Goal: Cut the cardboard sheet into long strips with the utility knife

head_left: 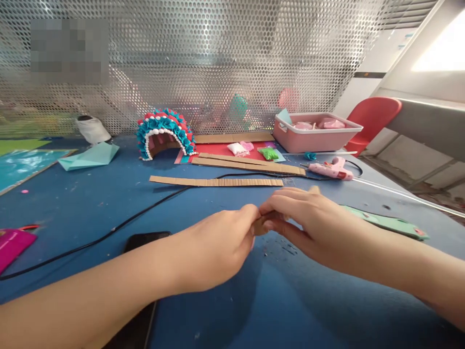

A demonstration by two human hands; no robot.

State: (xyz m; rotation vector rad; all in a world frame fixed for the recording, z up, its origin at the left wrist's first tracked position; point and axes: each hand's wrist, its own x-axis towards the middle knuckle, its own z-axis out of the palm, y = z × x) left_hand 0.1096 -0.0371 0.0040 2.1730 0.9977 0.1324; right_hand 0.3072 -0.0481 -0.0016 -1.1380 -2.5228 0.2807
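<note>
My left hand [218, 247] and my right hand [308, 218] meet over the middle of the blue table [109, 194]. Both are closed in a pinch on one small brown cardboard piece [259, 227], which shows only as a sliver between the fingertips. The rest of the piece is hidden by my fingers. A long cardboard strip [216, 182] lies flat just beyond the hands. Two more cardboard strips [250, 166] lie behind it.
A pink glue gun [332, 169] with a black cable [109, 232] lies right of centre. Behind stand a pink tub [316, 133], a teal-and-red arched headpiece [165, 133], small bags and a perforated metal screen. A dark phone [145, 240] lies under my left forearm.
</note>
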